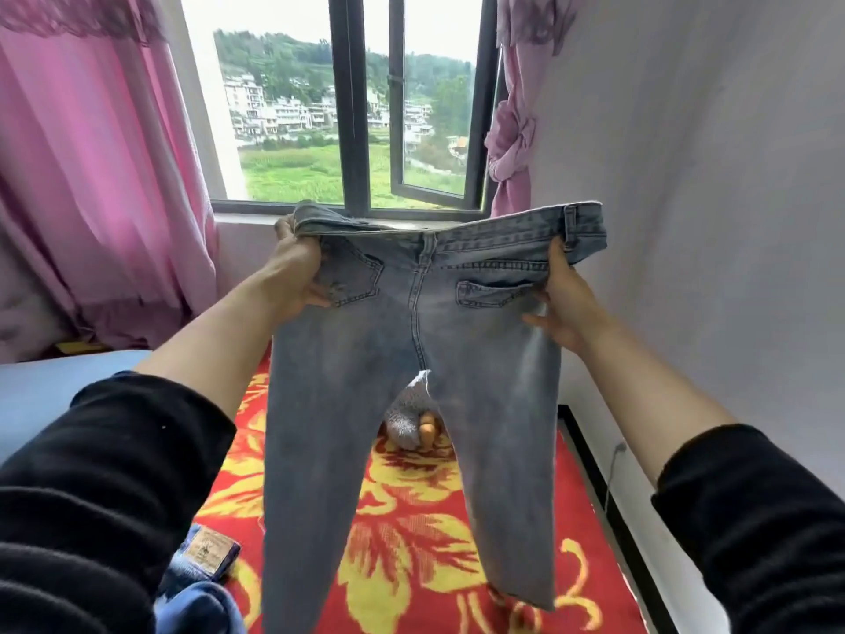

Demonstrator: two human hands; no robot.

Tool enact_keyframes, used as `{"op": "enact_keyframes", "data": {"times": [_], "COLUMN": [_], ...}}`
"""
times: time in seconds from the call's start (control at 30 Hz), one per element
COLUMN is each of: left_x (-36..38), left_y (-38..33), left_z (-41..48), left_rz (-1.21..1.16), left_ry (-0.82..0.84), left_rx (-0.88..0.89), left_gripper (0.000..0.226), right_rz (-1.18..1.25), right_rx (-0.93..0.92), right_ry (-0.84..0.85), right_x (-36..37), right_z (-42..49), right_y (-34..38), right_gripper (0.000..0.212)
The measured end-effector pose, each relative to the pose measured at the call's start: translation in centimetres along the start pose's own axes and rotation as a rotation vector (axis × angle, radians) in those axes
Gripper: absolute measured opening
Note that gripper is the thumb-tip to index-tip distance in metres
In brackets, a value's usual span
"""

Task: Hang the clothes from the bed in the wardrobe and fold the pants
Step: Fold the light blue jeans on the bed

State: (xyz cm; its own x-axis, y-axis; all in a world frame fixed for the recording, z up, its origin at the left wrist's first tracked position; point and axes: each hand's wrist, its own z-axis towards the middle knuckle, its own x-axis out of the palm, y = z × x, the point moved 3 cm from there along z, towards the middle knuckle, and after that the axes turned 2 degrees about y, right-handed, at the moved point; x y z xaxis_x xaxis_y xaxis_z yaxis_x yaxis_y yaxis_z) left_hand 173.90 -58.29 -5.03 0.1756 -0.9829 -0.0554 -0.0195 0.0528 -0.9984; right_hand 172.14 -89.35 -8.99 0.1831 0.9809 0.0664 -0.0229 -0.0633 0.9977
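I can read no words or numbers anywhere. The only label is a tan patch (209, 549) on folded denim (183, 573), down and left of the jeans (411, 340). Its dark print is too small and blurred to read.

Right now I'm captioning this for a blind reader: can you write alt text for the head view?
The left hand and right hand hold light blue jeans up by the waistband, back pockets facing the camera, legs hanging over a red floral blanket. Behind them, a window between pink curtains.
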Motion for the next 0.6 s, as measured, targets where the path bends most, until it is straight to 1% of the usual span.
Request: {"op": "enact_keyframes", "data": {"times": [0.03,0.17,0.2,0.27,0.3,0.37,0.4,0.43,0.5,0.57,0.6], "left_x": [0.5,1.5,1.5,1.5,1.3,0.5,0.1,-0.1,-0.2,0.0,0.1], "left_y": [0.0,-0.2,-0.3,-1.0,-1.3,-1.6,-1.5,-1.0,0.9,4.0,5.6], "left_z": [0.4,2.1,2.4,3.0,3.3,3.9,3.6,3.4,1.4,-0.8,-1.9], "left_rz": [-0.017,-0.044,-0.044,-0.086,-0.120,-0.151,-0.157,-0.156,-0.141,-0.141,-0.140], "left_ry": [0.003,-0.011,-0.022,-0.038,-0.026,0.014,0.029,0.030,0.004,0.005,0.011], "left_rx": [0.005,0.068,0.094,0.185,0.238,0.318,0.353,0.396,0.485,0.556,0.550], "left_gripper": [0.030,0.025,0.029,0.035,0.037,0.048,0.050,0.047,0.038,0.041,0.042], "right_rz": [-0.001,0.097,0.134,0.191,0.216,0.268,0.304,0.345,0.393,0.391,0.402], "right_rx": [-0.005,-0.077,-0.108,-0.167,-0.201,-0.267,-0.294,-0.309,-0.294,-0.255,-0.237], "right_ry": [0.011,0.111,0.130,0.115,0.105,0.111,0.112,0.111,0.095,0.108,0.125], "right_x": [-0.2,-0.1,0.1,0.5,0.5,0.6,0.5,0.3,-0.1,-0.3,-0.4], "right_z": [0.8,3.0,3.3,3.1,2.9,1.9,1.2,0.2,-2.1,-4.7,-5.9], "right_y": [0.1,2.0,2.7,4.1,4.8,6.0,6.3,6.3,5.2,3.1,1.8], "right_gripper": [0.072,0.057,0.054,0.050,0.049,0.050,0.051,0.052,0.050,0.043,0.042]}}
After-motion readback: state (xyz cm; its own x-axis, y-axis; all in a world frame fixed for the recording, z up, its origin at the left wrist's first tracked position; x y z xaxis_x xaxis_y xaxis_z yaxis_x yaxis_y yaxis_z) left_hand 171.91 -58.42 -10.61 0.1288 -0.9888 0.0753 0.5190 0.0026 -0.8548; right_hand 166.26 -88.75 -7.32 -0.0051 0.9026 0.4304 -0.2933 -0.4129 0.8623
